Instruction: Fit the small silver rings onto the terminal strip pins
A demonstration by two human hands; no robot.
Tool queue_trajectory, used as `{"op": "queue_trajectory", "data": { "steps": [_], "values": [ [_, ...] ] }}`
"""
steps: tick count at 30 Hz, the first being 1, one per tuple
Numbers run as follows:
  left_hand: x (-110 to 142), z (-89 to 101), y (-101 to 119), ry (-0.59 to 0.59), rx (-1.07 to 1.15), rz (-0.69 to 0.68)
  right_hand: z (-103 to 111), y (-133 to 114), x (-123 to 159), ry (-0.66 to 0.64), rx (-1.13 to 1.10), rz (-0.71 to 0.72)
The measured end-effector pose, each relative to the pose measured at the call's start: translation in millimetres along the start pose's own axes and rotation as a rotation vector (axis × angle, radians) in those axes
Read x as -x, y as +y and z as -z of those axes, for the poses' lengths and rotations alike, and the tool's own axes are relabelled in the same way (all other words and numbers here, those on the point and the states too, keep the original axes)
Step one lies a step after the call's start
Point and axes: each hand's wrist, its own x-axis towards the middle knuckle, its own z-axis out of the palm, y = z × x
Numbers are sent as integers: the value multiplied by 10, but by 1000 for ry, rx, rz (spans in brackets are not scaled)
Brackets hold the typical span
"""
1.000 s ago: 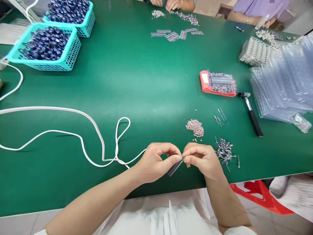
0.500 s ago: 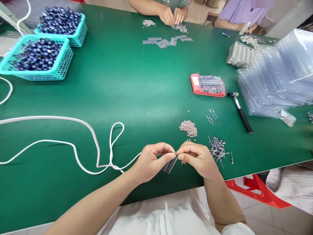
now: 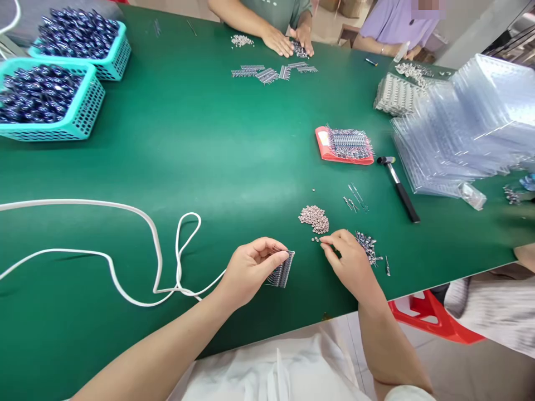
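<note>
My left hand (image 3: 253,270) is closed, thumb and fingers pinching a row of small dark metal pieces (image 3: 285,270) set side by side, with thin wire ends sticking out to the left. The folded fingers hide part of this row. My right hand (image 3: 349,262) is open, its forefinger and thumb a little apart, the fingertips down at a few small pinkish discs at the near edge of a disc pile (image 3: 315,218). Just right of that hand lies a heap of small dark metal pieces with wire ends (image 3: 368,247), a single piece (image 3: 387,265) beside it.
A hammer (image 3: 402,192) lies right, before stacked clear plastic trays (image 3: 455,128). A red packet (image 3: 324,146) bears more wired pieces. White cables (image 3: 154,245) cross the left; turquoise baskets (image 3: 90,111) hold dark shiny parts. Across the table, a co-worker's hands (image 3: 279,43) touch a heap.
My right hand has left the row of pieces and moved right and up to the discs. My left hand keeps its hold. The view has shifted slightly right.
</note>
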Motion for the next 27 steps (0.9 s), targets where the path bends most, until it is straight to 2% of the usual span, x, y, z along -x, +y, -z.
{"op": "queue_trajectory", "data": {
  "steps": [12, 18, 27],
  "values": [
    [-17, 5, -2, 10, -19, -11, -94, -27, -69, 21, 152, 144],
    [-15, 4, 21, 17, -34, -5, -108, -43, -80, 1, 157, 156],
    [-29, 6, 29, 21, -25, 14, -88, 8, -42, 37, 111, 119]
  ]
}}
